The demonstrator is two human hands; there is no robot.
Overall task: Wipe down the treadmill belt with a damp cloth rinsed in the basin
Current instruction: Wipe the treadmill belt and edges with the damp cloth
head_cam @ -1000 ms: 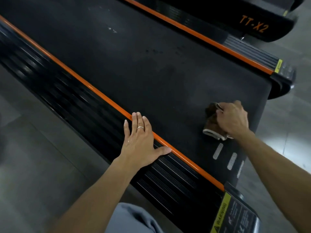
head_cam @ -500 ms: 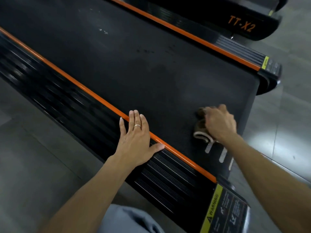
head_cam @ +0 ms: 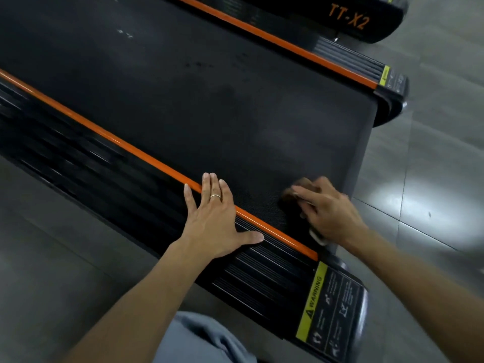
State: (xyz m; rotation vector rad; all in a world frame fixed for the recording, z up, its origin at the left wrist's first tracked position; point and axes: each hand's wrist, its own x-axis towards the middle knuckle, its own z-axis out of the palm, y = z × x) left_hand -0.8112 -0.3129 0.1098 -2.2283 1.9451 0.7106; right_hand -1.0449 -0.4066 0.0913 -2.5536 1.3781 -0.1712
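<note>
**Hands at the rear corner of the belt**

Both hands worked low at the treadmill's back end. The right hand [head_cam: 328,210] was closed over a brown cloth [head_cam: 297,191], pressing it on the treadmill belt [head_cam: 209,106] close to the orange side strip [head_cam: 146,155]. The left hand [head_cam: 214,218] lay flat and spread on the ribbed side rail [head_cam: 262,271], fingers over the strip, arm stretched for support. The wiping step seemed in progress; next probably a stroke across the belt with firm pressure. No basin was in view
</note>
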